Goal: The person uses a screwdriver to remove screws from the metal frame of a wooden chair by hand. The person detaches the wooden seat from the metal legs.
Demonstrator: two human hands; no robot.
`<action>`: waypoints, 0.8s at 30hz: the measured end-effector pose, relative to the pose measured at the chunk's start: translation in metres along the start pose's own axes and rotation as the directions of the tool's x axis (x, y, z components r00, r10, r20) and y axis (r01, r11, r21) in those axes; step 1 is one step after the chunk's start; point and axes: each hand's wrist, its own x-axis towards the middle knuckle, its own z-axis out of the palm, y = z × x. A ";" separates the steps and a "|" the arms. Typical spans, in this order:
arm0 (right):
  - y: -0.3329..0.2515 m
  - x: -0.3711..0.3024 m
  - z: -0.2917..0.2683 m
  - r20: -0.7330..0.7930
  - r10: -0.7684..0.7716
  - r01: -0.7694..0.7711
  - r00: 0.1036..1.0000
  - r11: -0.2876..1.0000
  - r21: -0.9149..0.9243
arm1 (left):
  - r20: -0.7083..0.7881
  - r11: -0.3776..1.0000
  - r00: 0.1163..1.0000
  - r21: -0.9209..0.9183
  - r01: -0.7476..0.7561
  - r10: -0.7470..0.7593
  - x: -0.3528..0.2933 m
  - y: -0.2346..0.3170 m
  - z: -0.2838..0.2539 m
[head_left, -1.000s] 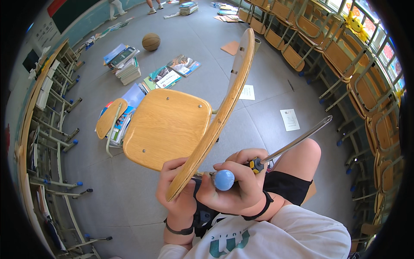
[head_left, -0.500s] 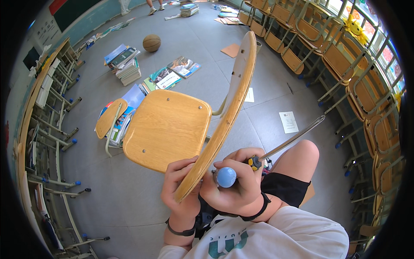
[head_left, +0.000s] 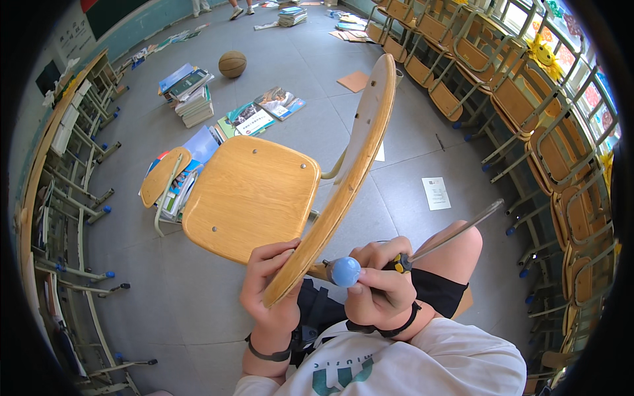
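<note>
A wooden chair with a pale metal frame stands in front of me, its seat (head_left: 251, 198) facing up. The curved wooden backrest (head_left: 343, 191) rises edge-on close to me. My left hand (head_left: 267, 280) is closed round the backrest's near end. In my right hand (head_left: 383, 284) a screwdriver (head_left: 456, 235) with a black and yellow handle is held in the curled fingers, its long metal shaft pointing up and right. The thumb and forefinger of that hand touch a blue rounded knob (head_left: 345, 271) beside the backrest. What the knob belongs to is mostly hidden.
Stacked books (head_left: 188, 96) and spread booklets (head_left: 251, 119) lie beyond the chair, near a basketball (head_left: 232, 64). A smaller wooden chair part (head_left: 165, 177) stands at left. Rows of chairs (head_left: 515, 99) line the right side; desks (head_left: 72, 152) line the left. Paper (head_left: 436, 193) lies on the floor.
My right hand has shifted slightly right, and its fingers have loosened from round the blue knob to its side. The screwdriver's tip has dropped a little. My left hand keeps its grip.
</note>
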 end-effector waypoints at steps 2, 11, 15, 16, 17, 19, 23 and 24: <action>0.001 0.003 0.001 -0.014 0.098 -0.092 0.995 0.969 0.231 | -0.018 1.000 1.000 -0.024 0.002 -0.002 -0.001 0.000 0.002; 0.003 0.013 0.001 0.163 0.499 -0.483 0.851 0.622 0.616 | -0.021 1.000 1.000 -0.013 -0.018 0.018 0.001 0.002 0.003; 0.009 0.013 -0.007 0.206 0.388 -0.440 0.898 0.786 0.435 | -0.016 0.999 1.000 0.041 -0.009 0.009 0.003 0.002 -0.003; 0.011 0.013 -0.009 0.241 0.290 -0.361 0.926 0.869 0.340 | -0.016 0.999 1.000 0.042 -0.010 0.010 0.004 0.001 -0.004; 0.008 0.014 -0.008 0.242 0.289 -0.360 0.926 0.868 0.341 | -0.025 0.999 1.000 0.040 -0.005 0.006 0.003 0.001 -0.005; -0.001 0.017 -0.006 0.226 0.278 -0.330 0.934 0.912 0.242 | -0.027 0.999 1.000 0.033 -0.002 0.003 0.004 0.000 -0.004; -0.001 0.025 -0.006 0.343 0.238 -0.334 0.909 0.907 0.255 | -0.046 1.000 0.999 -0.003 -0.019 0.019 0.004 -0.001 -0.008; -0.001 0.025 -0.008 0.344 0.239 -0.335 0.908 0.907 0.255 | -0.048 1.000 0.999 0.000 -0.012 0.012 0.003 -0.002 -0.009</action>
